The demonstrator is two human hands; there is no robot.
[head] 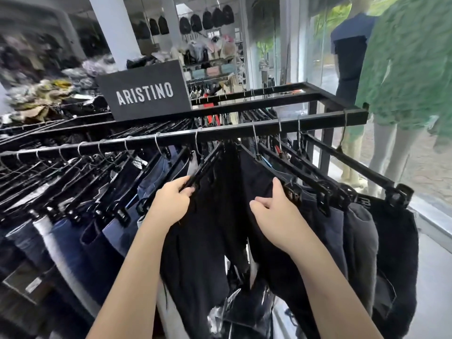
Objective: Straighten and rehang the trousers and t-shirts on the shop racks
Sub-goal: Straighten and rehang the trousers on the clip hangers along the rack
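Note:
A black metal rack (244,132) carries a long row of trousers on black clip hangers. My left hand (171,204) grips the near end of one black clip hanger (208,162), from which black trousers (195,253) hang. My right hand (274,211) holds the waistband of the neighbouring black trousers (259,174), thumb up against their hanger clip (291,190). The two pairs are spread apart, and a gap shows between them. Blue and dark jeans (73,228) hang to the left, grey and black pairs (359,228) to the right.
A black "ARISTINO" sign (144,94) stands on the rack top. Two mannequins, one in green (411,69) and one in navy (349,52), stand by the glass front at right. Piled clothes (41,94) lie back left. Shelves with bags (208,20) fill the background.

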